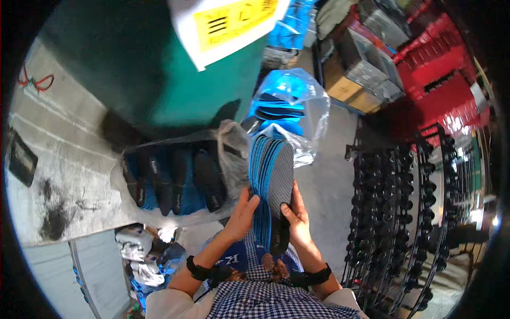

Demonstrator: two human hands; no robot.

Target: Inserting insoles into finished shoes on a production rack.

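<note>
Insole stack (280, 183), blue-edged with grey-black face, held before checked apron (255, 300), just right of tabletop bag (232, 151); forearms angled inward, left hand (240, 217) gripping stack's left edge, right hand (298, 219) gripping right edge, thumb on face; long axis runs away from body, broad end outward, heel end toward apron; clear bag (317, 114) of blue insoles beyond tabletop bag, rightward; dark pieces (378, 196) in rows, well right of tabletop bag
</note>
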